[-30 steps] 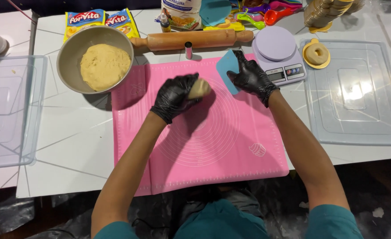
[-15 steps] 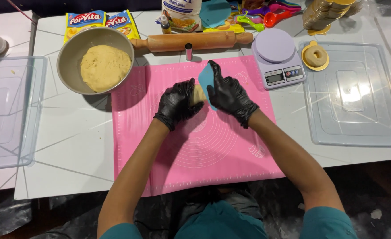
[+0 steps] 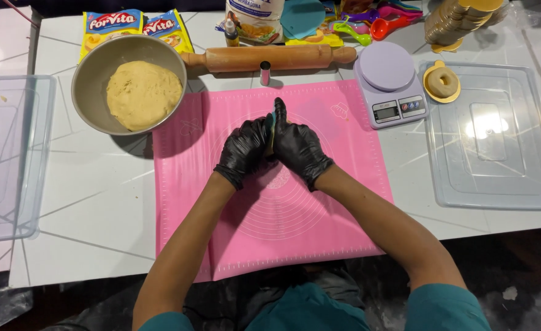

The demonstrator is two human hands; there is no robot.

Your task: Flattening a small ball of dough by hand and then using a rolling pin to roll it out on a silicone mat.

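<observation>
My left hand (image 3: 244, 150) and right hand (image 3: 297, 146) pressed together, teal scraper (image 3: 272, 127) sandwiched between palms, above pink mat (image 3: 295, 227).

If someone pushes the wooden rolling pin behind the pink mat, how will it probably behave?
The rolling pin is a smooth round cylinder lying on its side on the table, so it would probably roll. It looks solid and stiff, likely rather heavy for its size.

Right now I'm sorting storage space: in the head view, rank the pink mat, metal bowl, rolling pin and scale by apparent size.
1. pink mat
2. metal bowl
3. rolling pin and scale: too alike to rank.
</observation>
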